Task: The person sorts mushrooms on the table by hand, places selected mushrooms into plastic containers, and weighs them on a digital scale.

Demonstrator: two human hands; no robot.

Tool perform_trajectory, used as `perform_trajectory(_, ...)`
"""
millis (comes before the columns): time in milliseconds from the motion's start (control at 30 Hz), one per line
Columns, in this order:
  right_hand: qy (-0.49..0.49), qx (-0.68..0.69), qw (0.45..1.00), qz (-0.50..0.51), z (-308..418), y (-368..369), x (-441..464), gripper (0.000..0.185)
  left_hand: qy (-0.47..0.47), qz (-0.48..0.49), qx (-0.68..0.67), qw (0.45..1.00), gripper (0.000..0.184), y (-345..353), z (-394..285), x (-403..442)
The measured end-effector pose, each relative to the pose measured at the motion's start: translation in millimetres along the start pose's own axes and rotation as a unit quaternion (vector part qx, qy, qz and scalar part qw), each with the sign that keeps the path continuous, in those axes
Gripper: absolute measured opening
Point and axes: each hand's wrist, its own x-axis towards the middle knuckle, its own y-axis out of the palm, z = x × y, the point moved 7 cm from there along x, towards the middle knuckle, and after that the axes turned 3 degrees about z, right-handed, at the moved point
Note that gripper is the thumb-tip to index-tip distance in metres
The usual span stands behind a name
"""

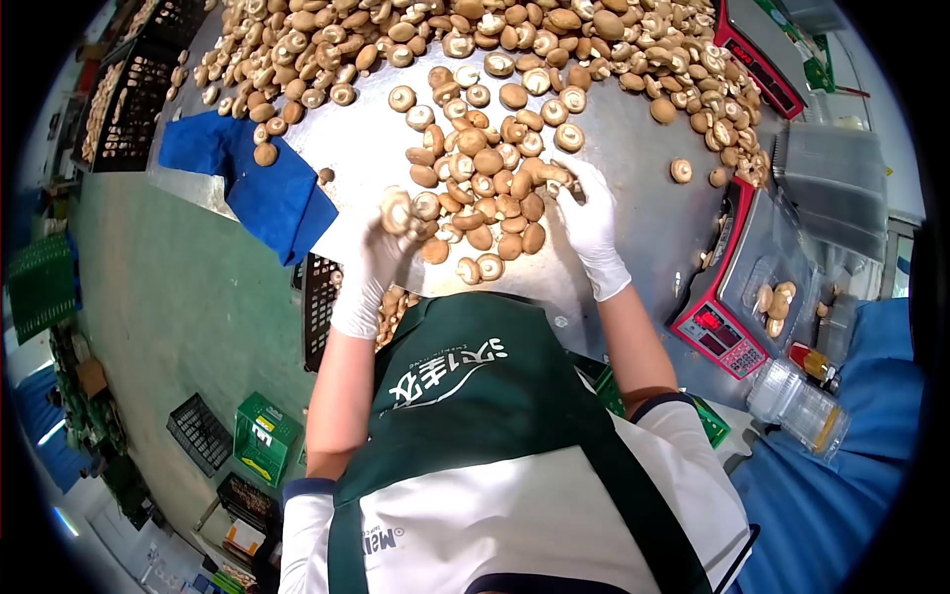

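Brown-capped shiitake mushrooms lie in a loose cluster on the metal table in front of me. At the left side of this cluster, my white-gloved left hand is closed around a mushroom, its pale underside partly showing. The left fingers are slightly blurred. On the opposite side, my right hand, also gloved in white, pinches a mushroom between thumb and fingers at the cluster's edge. Some of that mushroom is hidden by the fingers.
A large mushroom heap covers the table's far side. A blue cloth drapes over the left edge, above a black crate. At right, a red scale bears a clear tub of mushrooms, near stacked plastic containers. A second scale stands farther back.
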Motion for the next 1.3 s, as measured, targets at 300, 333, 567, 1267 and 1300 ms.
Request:
perform_trajectory(300, -0.023, 0.021, 0.997, 0.074, 56.6, 55.3, -15.2, 0.056, -0.069, 0.034, 0.000, 0.997, 0.048, 35.8, 36.9, -58.8)
perform_trajectory(333, -0.056, 0.021, 0.995, 0.085, 64.2, 64.9, -19.7, 0.053, -0.078, 0.025, -0.023, 0.996, 0.045, 44.2, 37.3, -62.6)
perform_trajectory(567, -0.162, -0.015, 0.974, 0.159, 97.3, 105.3, -43.3, 0.047, -0.046, -0.050, 0.132, 0.989, 0.029, 38.9, 39.2, -74.3)
perform_trajectory(1267, -0.162, 0.026, 0.870, 0.464, 107.9, 177.7, -98.9, 0.035, -0.016, -0.251, 0.209, 0.945, 0.019, -6.6, 59.3, -154.7)
perform_trajectory(1300, -0.144, 0.039, 0.872, 0.465, 107.3, 178.2, -100.0, 0.036, 0.003, -0.256, 0.240, 0.936, 0.019, -14.3, 60.7, -154.5)
